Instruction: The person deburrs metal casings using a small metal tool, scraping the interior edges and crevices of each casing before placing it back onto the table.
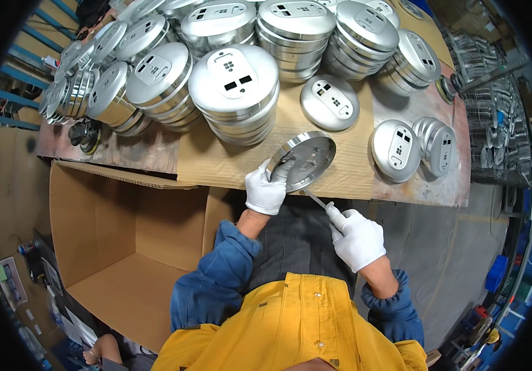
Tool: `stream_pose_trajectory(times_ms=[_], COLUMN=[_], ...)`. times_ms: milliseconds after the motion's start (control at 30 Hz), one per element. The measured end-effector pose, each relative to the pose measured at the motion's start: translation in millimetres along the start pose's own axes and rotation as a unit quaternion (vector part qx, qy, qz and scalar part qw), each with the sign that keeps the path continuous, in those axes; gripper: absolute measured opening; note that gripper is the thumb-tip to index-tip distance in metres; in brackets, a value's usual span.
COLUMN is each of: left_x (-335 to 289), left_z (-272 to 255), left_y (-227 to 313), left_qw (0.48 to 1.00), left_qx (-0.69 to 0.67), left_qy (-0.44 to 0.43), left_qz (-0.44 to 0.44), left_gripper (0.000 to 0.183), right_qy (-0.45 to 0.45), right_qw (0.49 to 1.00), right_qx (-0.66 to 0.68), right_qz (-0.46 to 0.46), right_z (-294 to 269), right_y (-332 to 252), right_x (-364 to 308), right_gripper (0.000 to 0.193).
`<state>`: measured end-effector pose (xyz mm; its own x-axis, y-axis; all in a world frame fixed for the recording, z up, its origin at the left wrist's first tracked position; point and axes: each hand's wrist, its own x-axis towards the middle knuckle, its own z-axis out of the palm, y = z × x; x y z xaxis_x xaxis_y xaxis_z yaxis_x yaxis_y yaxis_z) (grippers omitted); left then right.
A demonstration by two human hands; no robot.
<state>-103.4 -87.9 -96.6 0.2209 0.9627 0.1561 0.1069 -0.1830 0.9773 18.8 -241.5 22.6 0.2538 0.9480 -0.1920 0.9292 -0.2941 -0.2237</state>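
Observation:
My left hand (266, 191), in a white glove, grips the near left edge of a round silver metal cover (313, 156). The cover is tilted at the table's front edge, its hollow inside turned up toward me and the thumb reaching over the rim. A thin metal file (314, 198) is pinched in my gloved right hand (359, 240). Its far end meets the cover's lower rim; whether it presses there I cannot tell. Just beyond lies another silver cover (330, 102), face up, with square cutouts in an oval recess.
Tall stacks of covers (234, 80) fill the table's back and left. Single covers (396, 151) lie at right. Brown cardboard (216, 164) lines the tabletop. An open carton (99, 229) stands at front left. Sanders (86, 135) rest at the sides. Another person's arm (104, 349) shows lower left.

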Motion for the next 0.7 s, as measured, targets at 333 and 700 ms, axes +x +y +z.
stream_pose_trajectory(times_ms=[333, 700], left_x=[-0.9, -2.4], left_z=[0.9, 3.2], left_y=[27.9, 21.9], left_qw=[0.990, 0.993], left_qx=[0.127, 0.090], left_qy=[-0.042, -0.035], left_qz=[0.049, 0.071], left_gripper=[0.023, 0.028], right_qy=[-0.008, -0.068], right_qw=[0.999, 0.991], right_qx=[-0.038, -0.079], right_qz=[-0.012, -0.089], right_z=[-11.0, -21.7], right_y=[-3.3, -2.4], right_x=[9.3, 26.8], right_gripper=[0.034, 0.039])
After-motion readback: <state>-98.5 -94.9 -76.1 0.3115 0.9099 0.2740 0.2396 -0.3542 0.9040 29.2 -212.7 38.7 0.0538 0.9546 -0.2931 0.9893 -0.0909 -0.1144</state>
